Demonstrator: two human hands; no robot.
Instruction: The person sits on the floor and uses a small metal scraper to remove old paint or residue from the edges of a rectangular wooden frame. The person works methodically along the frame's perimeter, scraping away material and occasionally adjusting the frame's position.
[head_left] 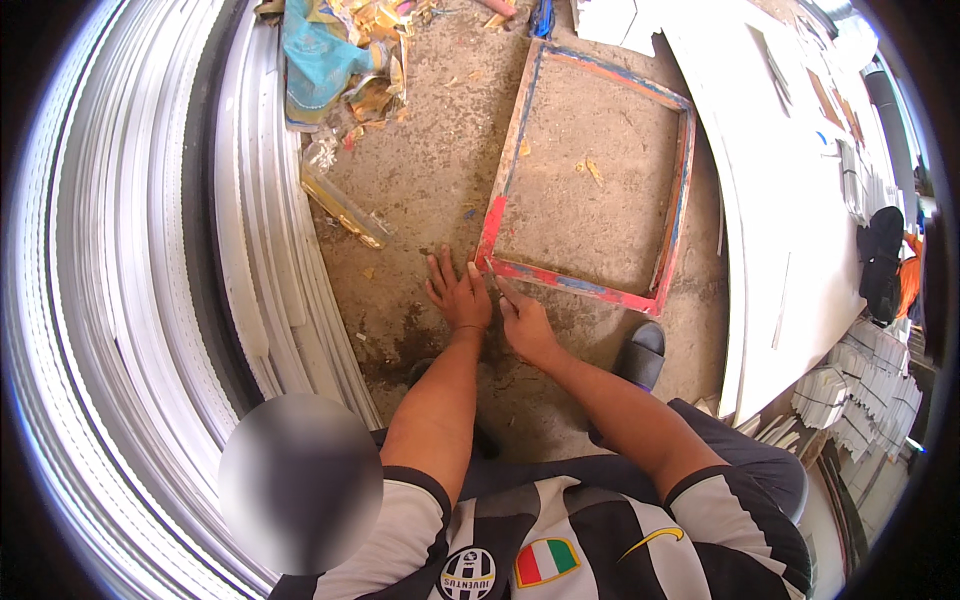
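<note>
A rectangular wooden frame (pixel 580 284), stained with red and blue paint, lies flat on the concrete floor ahead of me. At its near left corner, my left hand (pixel 462 300) has its fingers spread, some over the floor and one against the frame's edge. Close to the same corner is my right hand (pixel 526 328), with the index finger stretched toward the frame and the other fingers curled in. Whatever those curled fingers hold, if anything, is hidden.
Long white strips (pixel 270 200) are stacked along the left. Torn yellowish scraps and a blue cloth (pixel 318 65) lie at the far left, near a clear yellowish strip (pixel 343 208). White sheets (pixel 790 240) line the right. A dark sandal (pixel 642 352) is by the frame's near right corner.
</note>
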